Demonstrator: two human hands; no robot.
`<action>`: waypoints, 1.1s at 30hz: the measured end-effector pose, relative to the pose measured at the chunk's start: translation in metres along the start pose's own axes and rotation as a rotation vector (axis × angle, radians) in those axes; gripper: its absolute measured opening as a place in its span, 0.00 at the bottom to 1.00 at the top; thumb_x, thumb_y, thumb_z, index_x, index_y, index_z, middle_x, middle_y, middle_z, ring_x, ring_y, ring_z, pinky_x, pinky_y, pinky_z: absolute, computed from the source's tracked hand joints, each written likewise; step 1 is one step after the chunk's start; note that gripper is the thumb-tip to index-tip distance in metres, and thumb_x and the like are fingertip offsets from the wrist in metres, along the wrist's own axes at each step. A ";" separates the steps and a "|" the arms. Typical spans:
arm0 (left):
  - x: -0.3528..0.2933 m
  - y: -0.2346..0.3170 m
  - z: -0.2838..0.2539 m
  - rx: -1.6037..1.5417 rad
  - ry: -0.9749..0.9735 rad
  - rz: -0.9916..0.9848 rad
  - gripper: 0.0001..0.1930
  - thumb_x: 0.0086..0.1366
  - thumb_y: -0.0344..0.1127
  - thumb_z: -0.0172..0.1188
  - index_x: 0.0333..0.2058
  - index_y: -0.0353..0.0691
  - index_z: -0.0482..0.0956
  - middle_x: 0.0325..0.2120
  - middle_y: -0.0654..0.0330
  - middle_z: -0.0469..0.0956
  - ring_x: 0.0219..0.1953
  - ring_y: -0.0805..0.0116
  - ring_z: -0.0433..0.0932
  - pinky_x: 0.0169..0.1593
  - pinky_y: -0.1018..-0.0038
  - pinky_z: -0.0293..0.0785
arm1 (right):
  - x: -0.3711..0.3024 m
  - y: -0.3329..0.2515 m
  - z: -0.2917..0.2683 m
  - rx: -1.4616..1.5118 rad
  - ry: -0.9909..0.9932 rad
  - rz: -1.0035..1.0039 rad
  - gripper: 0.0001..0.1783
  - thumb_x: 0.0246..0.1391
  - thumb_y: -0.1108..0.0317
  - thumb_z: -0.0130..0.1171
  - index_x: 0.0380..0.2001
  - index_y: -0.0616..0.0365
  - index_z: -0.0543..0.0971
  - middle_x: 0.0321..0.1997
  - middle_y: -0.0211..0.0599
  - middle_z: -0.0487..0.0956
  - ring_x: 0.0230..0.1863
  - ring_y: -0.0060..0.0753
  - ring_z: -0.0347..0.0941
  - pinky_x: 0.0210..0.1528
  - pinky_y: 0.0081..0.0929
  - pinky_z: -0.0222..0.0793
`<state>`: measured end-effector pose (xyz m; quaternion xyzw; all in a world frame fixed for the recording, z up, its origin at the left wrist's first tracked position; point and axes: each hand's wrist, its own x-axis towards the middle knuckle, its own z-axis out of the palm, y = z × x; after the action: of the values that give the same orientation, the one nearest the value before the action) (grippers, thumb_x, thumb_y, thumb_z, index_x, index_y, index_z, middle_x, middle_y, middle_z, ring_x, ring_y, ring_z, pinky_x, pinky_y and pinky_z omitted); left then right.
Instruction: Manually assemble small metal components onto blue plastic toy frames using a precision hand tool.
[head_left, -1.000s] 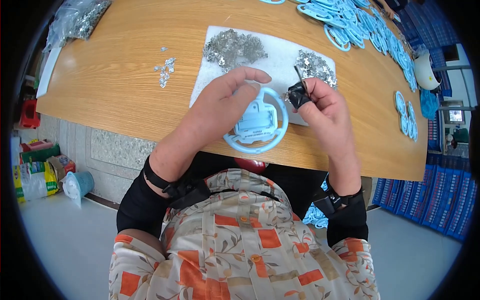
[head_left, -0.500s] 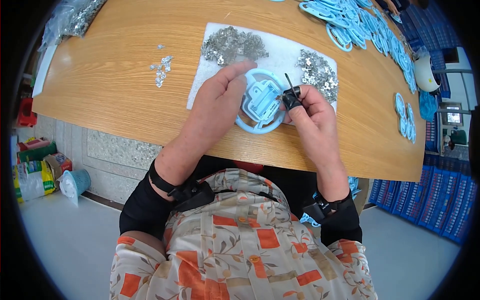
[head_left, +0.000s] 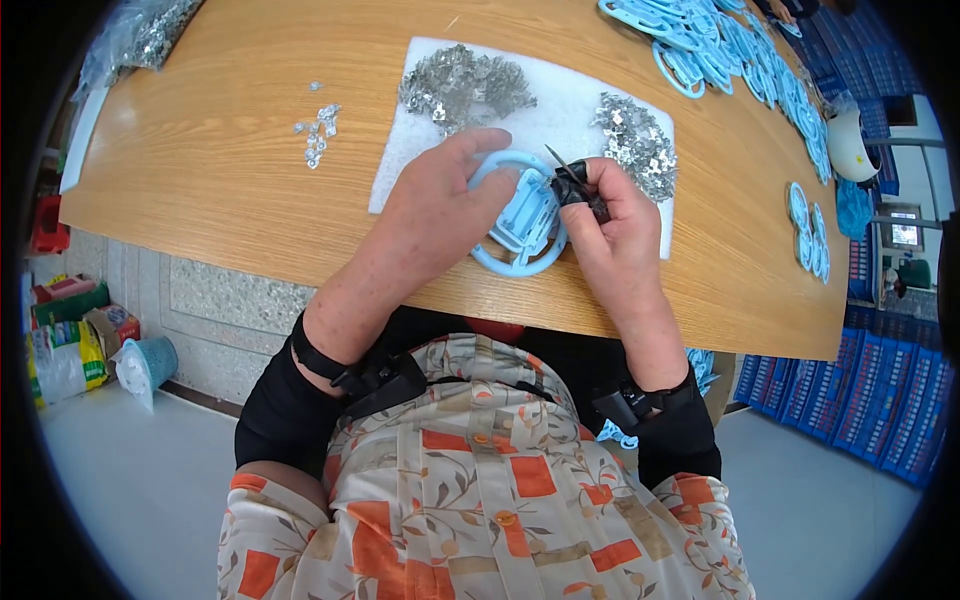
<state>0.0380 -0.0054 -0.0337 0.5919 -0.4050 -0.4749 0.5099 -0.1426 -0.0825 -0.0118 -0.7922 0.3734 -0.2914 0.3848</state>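
My left hand (head_left: pixel 430 205) is closed on the left side of a light blue plastic toy steering wheel (head_left: pixel 518 268), its thumb lying over the inner part. The wheel is tilted above the table's near edge, and a boxy compartment shows in its middle. At the wheel's right side, my right hand (head_left: pixel 622 215) pinches a thin dark pointed tool (head_left: pixel 557 158) that sticks up to the left. Black wrapping covers the fingertips of that hand, hiding most of the tool. Whether the tool touches the wheel I cannot tell.
Behind my hands lies a white foam sheet (head_left: pixel 560 75) bearing a left pile of small metal pieces (head_left: pixel 465 85) and a right pile (head_left: pixel 635 145). Loose metal pieces (head_left: pixel 318 130) lie left on the table (head_left: pixel 230 190). Blue wheels (head_left: pixel 720 55) heap up at far right.
The wheel has turned and tilted in my left hand, whose thumb now reaches further across it. My right hand and the tool have shifted slightly left.
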 end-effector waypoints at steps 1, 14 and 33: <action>0.000 0.000 0.000 -0.002 0.000 -0.001 0.23 0.70 0.32 0.56 0.61 0.30 0.67 0.45 0.54 0.80 0.44 0.74 0.79 0.47 0.78 0.76 | 0.000 0.000 0.000 -0.022 -0.004 -0.009 0.08 0.49 0.76 0.60 0.34 0.62 0.75 0.24 0.39 0.75 0.25 0.31 0.72 0.30 0.26 0.68; 0.003 0.000 0.001 -0.001 -0.019 -0.026 0.22 0.70 0.32 0.56 0.60 0.28 0.68 0.46 0.55 0.80 0.45 0.75 0.78 0.49 0.78 0.76 | -0.003 -0.007 -0.001 -0.423 0.009 -0.159 0.12 0.44 0.74 0.64 0.34 0.59 0.75 0.28 0.41 0.77 0.29 0.44 0.77 0.32 0.35 0.73; -0.025 0.027 -0.004 -0.259 -0.147 0.021 0.21 0.70 0.30 0.56 0.60 0.34 0.70 0.47 0.63 0.77 0.45 0.78 0.76 0.49 0.80 0.73 | -0.017 -0.012 -0.022 0.801 -0.212 0.476 0.08 0.66 0.68 0.53 0.43 0.57 0.78 0.29 0.25 0.79 0.22 0.10 0.64 0.23 0.10 0.57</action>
<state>0.0366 0.0157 -0.0033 0.4804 -0.3830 -0.5599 0.5559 -0.1636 -0.0725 0.0071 -0.4995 0.3617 -0.2334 0.7518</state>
